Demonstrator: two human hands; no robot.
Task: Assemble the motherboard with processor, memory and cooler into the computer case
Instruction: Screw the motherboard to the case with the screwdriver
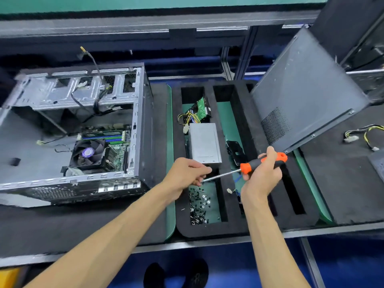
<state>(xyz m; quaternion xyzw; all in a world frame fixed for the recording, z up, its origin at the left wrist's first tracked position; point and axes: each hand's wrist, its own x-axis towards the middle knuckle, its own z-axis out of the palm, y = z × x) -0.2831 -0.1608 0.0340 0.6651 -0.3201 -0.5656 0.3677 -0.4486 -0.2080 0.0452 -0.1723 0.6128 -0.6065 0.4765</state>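
Black foam tray [234, 229] lies beneath both hands: the right hand [262, 173] grips a screwdriver [252, 165], the left hand's [185, 175] fingertips pinch at its tip.

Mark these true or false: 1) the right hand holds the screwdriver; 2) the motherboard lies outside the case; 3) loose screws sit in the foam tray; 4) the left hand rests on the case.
1) True: the right hand grips the screwdriver by its orange-black handle.
2) False: the motherboard with its cooler fan sits inside the open case.
3) True: screws lie in a foam tray compartment.
4) False: the left hand is at the screwdriver's tip, above the tray.
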